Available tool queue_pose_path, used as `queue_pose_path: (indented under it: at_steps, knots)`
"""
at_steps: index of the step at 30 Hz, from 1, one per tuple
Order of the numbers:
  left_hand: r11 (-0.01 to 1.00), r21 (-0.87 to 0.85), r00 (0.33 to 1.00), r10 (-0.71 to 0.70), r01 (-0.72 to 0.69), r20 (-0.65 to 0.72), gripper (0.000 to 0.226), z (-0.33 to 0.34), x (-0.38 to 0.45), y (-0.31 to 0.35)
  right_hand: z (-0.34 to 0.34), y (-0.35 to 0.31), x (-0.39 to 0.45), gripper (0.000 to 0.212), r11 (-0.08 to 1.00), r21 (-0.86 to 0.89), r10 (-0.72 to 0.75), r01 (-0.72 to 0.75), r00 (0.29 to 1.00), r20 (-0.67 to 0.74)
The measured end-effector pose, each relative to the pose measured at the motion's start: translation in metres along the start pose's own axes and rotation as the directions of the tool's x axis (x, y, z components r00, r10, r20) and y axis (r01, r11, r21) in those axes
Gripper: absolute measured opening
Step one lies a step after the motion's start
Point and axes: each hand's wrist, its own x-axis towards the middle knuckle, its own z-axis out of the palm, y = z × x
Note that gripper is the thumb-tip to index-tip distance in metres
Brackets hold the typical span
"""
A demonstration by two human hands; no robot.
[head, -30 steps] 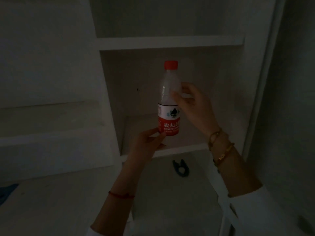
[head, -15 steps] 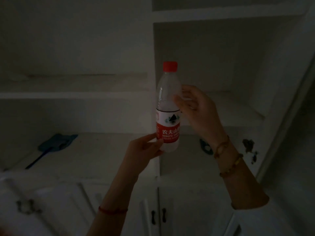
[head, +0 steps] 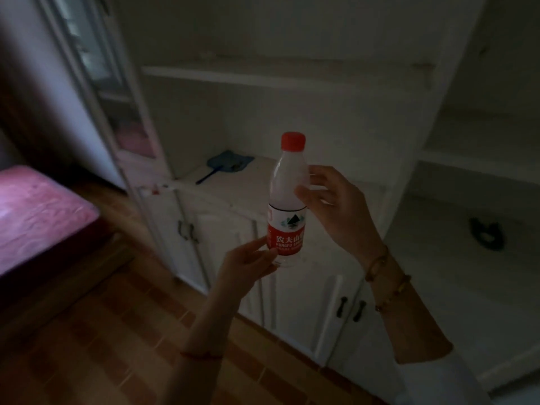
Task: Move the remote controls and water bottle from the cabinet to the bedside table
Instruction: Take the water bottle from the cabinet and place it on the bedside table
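**Bottle held in both hands in front of the white cabinet**

A clear plastic water bottle with a red cap and red-and-white label point(head: 287, 200) stands upright at the centre of the frame, lifted in the air in front of the white wooden cabinet point(head: 292, 112) and touching none of its shelves. The left hand point(head: 248, 266) comes up from the lower middle of the frame and pinches the bottle's base between thumb and fingertips. The right hand point(head: 336, 209) reaches in from the right and grasps the upper body of the bottle, thumb on the near side, fingers curled behind.

On the cabinet's counter, left of the bottle in the frame, lies a blue flat tool with a thin handle point(head: 226, 166). At right of the frame a small dark object point(head: 486, 233) lies on a lower shelf surface; the dim light hides what it is. A pink-covered bed point(head: 38, 211) fills the left edge, above a brown wooden floor point(head: 117, 331).
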Motion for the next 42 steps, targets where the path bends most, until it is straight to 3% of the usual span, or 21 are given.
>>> queue_pose_path:
  at_steps: [10, 19, 25, 29, 39, 42]
  knots:
    - [0.997, -0.055, 0.964, -0.070, 0.058, -0.256, 0.045, -0.183, -0.093, -0.050, 0.201, -0.024, -0.049, 0.034, 0.985, 0.160, 0.014, -0.060, 0.961, 0.276]
    - [0.986, -0.163, 0.854, -0.123, 0.045, -0.505, 0.050, -0.310, -0.173, -0.086, 0.356, -0.059, -0.083, 0.033, 0.970, 0.236, -0.075, -0.059, 0.850, 0.521]
    - [0.974, -0.224, 0.766, -0.130, -0.019, -0.630, 0.067, -0.375, -0.220, -0.101, 0.452, -0.084, -0.097, 0.034, 0.951, 0.307, -0.195, -0.027, 0.719, 0.667]
    - [0.976, -0.211, 0.685, -0.117, -0.054, -0.719, 0.068, -0.416, -0.241, -0.113, 0.516, -0.098, -0.103, 0.039, 0.944, 0.330, -0.271, 0.011, 0.593, 0.758]
    - [0.956, -0.251, 0.424, -0.165, -0.155, -0.890, 0.058, -0.547, -0.265, -0.118, 0.704, -0.145, -0.098, 0.042, 0.888, 0.458, -0.428, -0.038, 0.296, 0.854]
    - [0.952, -0.243, 0.316, -0.176, -0.187, -0.932, 0.051, -0.593, -0.266, -0.113, 0.765, -0.167, -0.093, 0.042, 0.866, 0.497, -0.474, -0.052, 0.228, 0.851]
